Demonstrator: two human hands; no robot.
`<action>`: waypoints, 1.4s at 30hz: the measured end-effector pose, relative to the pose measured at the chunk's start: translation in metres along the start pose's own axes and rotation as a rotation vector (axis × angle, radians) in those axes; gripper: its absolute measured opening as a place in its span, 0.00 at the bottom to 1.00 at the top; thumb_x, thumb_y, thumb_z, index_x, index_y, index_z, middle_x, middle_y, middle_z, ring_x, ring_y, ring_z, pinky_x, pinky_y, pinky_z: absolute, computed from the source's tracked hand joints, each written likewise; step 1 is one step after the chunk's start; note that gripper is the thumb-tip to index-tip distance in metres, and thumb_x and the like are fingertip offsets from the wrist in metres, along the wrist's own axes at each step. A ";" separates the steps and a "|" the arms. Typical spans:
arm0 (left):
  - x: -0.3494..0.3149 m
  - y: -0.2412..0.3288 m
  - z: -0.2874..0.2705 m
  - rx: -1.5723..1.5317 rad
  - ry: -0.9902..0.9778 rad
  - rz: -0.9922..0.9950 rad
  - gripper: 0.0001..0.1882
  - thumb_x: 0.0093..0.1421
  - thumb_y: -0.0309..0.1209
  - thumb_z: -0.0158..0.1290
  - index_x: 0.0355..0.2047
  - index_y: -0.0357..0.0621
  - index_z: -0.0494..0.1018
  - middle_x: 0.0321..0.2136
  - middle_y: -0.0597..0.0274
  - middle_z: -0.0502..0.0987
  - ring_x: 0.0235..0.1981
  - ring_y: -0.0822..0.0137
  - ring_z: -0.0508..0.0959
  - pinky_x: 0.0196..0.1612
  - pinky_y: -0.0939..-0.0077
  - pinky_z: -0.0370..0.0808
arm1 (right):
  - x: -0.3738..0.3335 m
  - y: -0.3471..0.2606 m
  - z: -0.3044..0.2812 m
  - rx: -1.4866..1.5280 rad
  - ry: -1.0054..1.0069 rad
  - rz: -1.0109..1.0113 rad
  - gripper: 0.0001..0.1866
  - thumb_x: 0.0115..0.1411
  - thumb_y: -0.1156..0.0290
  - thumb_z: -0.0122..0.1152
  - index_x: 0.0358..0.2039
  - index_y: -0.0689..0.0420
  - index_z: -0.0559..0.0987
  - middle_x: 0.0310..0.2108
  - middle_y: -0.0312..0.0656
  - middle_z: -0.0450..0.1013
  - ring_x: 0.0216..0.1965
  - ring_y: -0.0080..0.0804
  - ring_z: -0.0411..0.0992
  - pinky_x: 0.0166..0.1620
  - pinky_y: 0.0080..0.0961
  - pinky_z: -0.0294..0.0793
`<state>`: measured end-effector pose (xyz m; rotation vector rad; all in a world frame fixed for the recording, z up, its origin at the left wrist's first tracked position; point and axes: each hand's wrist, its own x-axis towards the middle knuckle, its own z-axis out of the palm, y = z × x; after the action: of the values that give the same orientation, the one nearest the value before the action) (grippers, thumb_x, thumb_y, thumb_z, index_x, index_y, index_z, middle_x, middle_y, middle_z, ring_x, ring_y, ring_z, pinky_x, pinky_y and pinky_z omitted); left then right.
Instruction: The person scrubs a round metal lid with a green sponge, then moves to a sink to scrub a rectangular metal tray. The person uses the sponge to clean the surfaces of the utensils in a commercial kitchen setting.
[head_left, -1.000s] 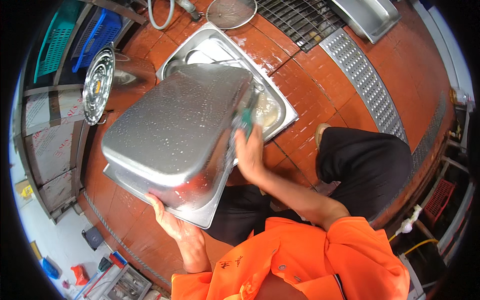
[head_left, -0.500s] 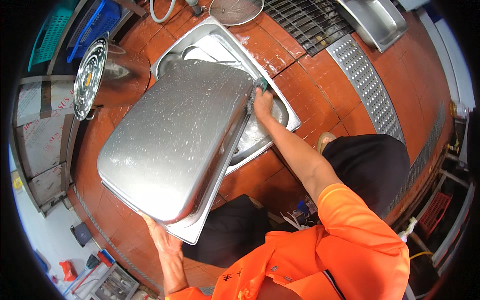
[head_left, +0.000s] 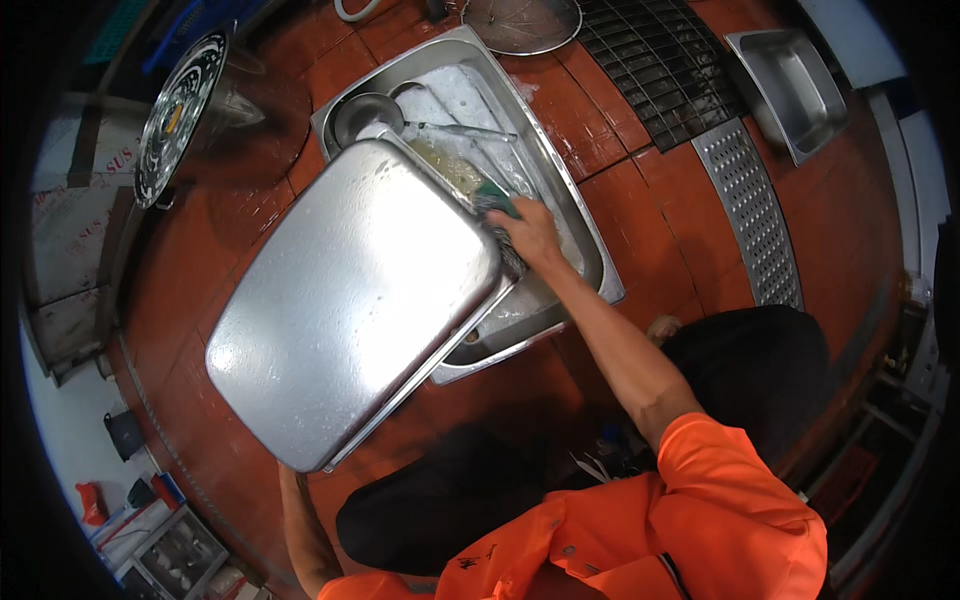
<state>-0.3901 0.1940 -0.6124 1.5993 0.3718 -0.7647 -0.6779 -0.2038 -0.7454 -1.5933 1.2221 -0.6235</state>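
Observation:
A deep rectangular steel pan (head_left: 350, 300) is held tilted, its wet underside facing up. My left hand (head_left: 291, 482) grips its near lower corner; the fingers are mostly hidden beneath the rim. My right hand (head_left: 532, 238) is closed round a green and grey scouring pad (head_left: 490, 198), pressed to the pan's right end wall. Below the pan, a larger steel basin (head_left: 590, 225) lies on the floor with sudsy, cloudy water inside. A steel ladle (head_left: 368, 118) rests in its far left part, the handle pointing right.
A tall steel pot (head_left: 250, 120) stands at the far left. Beyond the basin lies a round wire strainer (head_left: 520, 22), beside a dark floor grate (head_left: 655, 70). A perforated metal drain cover (head_left: 750, 215) and another steel pan (head_left: 795, 95) are at the right. Red tiles (head_left: 640, 230) look wet.
The pan has tilted, and its far end has come nearer, uncovering the ladle and more of the basin. Its white suds specks are mostly gone. My right hand keeps the scouring pad at its end.

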 end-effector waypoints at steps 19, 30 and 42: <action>0.010 -0.035 -0.035 0.034 0.081 -0.022 0.17 0.65 0.36 0.43 0.44 0.32 0.70 0.36 0.57 0.76 0.32 0.64 0.77 0.30 0.70 0.75 | 0.075 -0.037 0.032 -0.220 -0.140 -0.406 0.10 0.51 0.72 0.58 0.32 0.64 0.72 0.34 0.55 0.69 0.41 0.53 0.68 0.44 0.43 0.66; -0.005 0.017 -0.062 0.222 0.116 0.093 0.17 0.64 0.36 0.43 0.41 0.32 0.71 0.33 0.58 0.76 0.30 0.65 0.77 0.28 0.70 0.74 | 0.026 0.026 0.030 -0.739 -0.322 -1.031 0.08 0.51 0.70 0.53 0.31 0.59 0.71 0.34 0.47 0.70 0.37 0.44 0.69 0.43 0.38 0.66; 0.013 0.019 -0.034 0.347 0.137 0.228 0.16 0.64 0.35 0.44 0.38 0.31 0.73 0.31 0.59 0.77 0.27 0.67 0.76 0.26 0.70 0.73 | -0.002 -0.093 -0.003 -0.081 -0.378 -1.074 0.20 0.43 0.73 0.62 0.37 0.54 0.66 0.41 0.47 0.65 0.46 0.46 0.64 0.50 0.41 0.61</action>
<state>-0.3594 0.2212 -0.6065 1.9876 0.1540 -0.5660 -0.6429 -0.2035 -0.6589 -2.2651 0.0292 -0.8588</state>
